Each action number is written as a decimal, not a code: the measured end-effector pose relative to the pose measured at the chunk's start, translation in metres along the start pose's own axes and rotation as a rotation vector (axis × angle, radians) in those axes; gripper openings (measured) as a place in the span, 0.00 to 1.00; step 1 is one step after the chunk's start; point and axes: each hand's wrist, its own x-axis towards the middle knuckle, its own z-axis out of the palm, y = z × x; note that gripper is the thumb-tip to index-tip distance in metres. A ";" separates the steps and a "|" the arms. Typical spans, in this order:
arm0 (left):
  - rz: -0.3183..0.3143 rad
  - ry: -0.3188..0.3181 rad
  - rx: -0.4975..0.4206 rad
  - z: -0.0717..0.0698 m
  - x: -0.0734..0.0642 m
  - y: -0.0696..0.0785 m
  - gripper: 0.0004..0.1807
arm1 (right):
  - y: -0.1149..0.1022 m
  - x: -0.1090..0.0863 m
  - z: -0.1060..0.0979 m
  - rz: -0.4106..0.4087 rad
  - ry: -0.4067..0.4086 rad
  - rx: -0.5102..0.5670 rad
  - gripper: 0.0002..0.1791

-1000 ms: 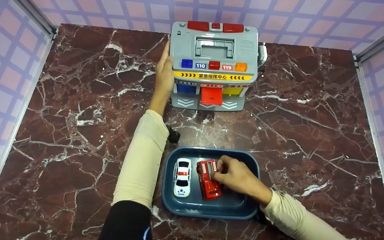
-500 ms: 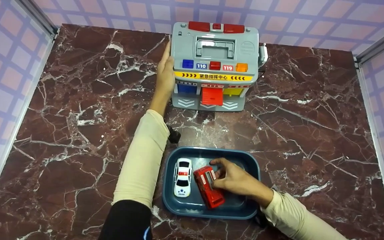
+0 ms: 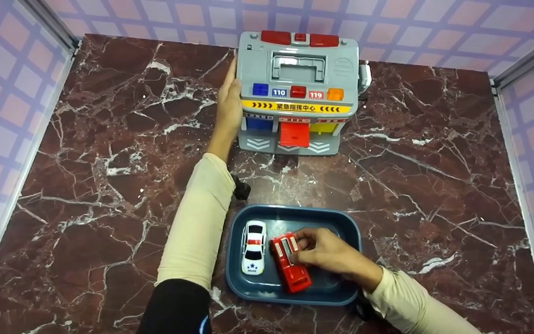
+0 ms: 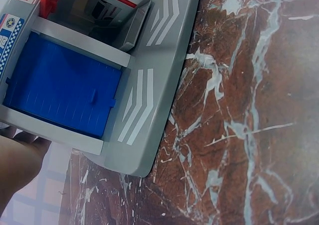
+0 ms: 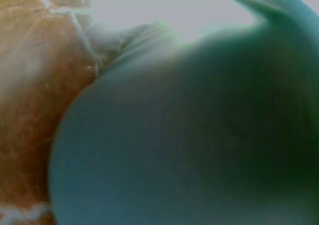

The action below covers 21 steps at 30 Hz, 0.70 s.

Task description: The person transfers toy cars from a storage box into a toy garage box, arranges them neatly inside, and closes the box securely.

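Observation:
The grey toy emergency station (image 3: pixel 253 69) stands at the back against the patterned wall. My left hand (image 3: pixel 230 104) rests along its left side with fingers mostly straight; in the left wrist view those fingers go partly behind it. A red door (image 3: pixel 295 134) at its middle bay is tipped outward, while the blue door (image 4: pixel 65 85) covers the left bay. Over the blue tray (image 3: pixel 295 300), my right hand (image 3: pixel 329 253) pinches a red toy fire truck (image 3: pixel 298 279) between thumb and fingers. The truck sits tilted to the left at its rear. Beside it lies a white toy police car (image 3: pixel 253 265).
Dark red marble-look tabletop (image 3: pixel 123 185) surrounds the tray and station. Patterned walls close off the back, left (image 3: pixel 3 116) and right sides. The right wrist view is mostly filled by a blurred blue-green surface (image 5: pixel 149 135).
My right hand has shifted the fire truck slightly toward me and turned it, its back end swinging left. The left hand and the station stay in place.

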 end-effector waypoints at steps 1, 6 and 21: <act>0.000 -0.001 -0.001 0.000 0.000 0.000 0.29 | -0.002 -0.001 -0.001 0.003 0.001 0.013 0.26; 0.010 -0.001 0.007 0.000 0.001 -0.002 0.29 | -0.013 -0.008 -0.010 -0.015 0.030 0.019 0.27; -0.003 0.011 0.014 -0.001 -0.002 0.001 0.29 | -0.028 -0.008 -0.025 -0.017 0.054 0.114 0.30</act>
